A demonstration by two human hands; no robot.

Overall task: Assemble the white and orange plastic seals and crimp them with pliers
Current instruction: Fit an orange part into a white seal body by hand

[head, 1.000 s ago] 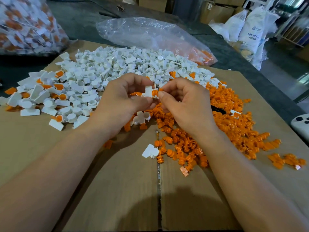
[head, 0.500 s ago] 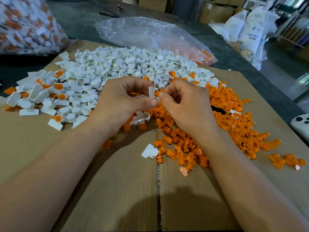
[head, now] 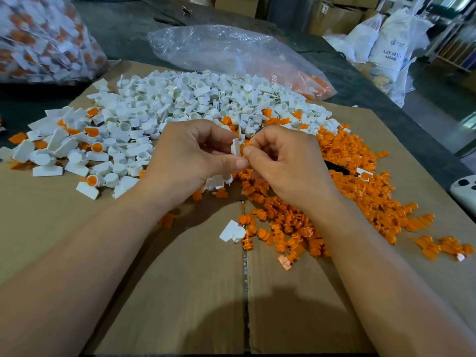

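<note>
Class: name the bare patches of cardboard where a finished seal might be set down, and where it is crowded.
Free: cardboard along its near seam, and the near-left stretch nearer than the white pile. Crowded: that pile and the orange pile at right.

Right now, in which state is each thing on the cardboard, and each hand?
left hand, grips the white seal body.
right hand, pinches the orange insert against that body; seating unclear.
white pile, loose, heaped on the cardboard.
orange pile, loose, spread out.
clear bag, lying flat, few orange pieces inside.
</note>
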